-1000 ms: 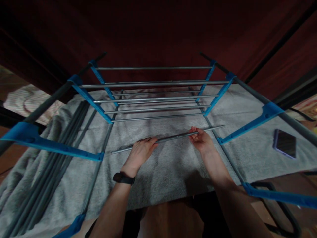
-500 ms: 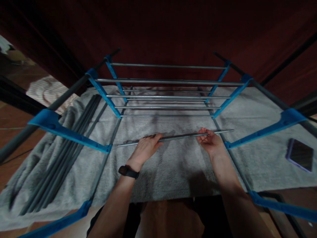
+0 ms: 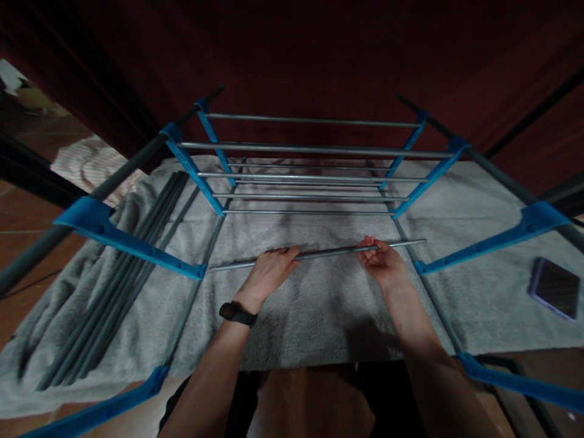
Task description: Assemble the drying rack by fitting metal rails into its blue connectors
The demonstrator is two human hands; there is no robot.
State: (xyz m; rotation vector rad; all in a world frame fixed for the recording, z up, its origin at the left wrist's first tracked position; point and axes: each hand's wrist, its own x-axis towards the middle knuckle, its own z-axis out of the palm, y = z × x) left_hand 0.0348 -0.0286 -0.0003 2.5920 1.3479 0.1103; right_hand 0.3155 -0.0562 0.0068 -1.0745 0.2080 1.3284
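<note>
At far L, brown tiled floor (image 3: 27, 216) is dimly lit, w/ striped cloth (image 3: 91, 163) bunched nr the dark red curtain (image 3: 310, 61) by which the back is closed off. Next, loose grey tubes (image 3: 114, 295) are laid side by side on a grey blanket (image 3: 301, 310), rumpled at its L edge; what's under it can't be told. Mid-blanket, inside a rack (image 3: 314, 149) w/ blue brackets (image 3: 139, 244), a thin metal rod (image 3: 326, 252) is held crosswise, this side of the fitted bars (image 3: 314, 178): gripped from above by the L hand (image 3: 272, 267), dark watch (image 3: 237, 314) worn at the wrist, & pinched in the fingertips of the R hand (image 3: 382, 260). Far R, a phone (image 3: 554, 287) is laid flat on smoother blanket.
</note>
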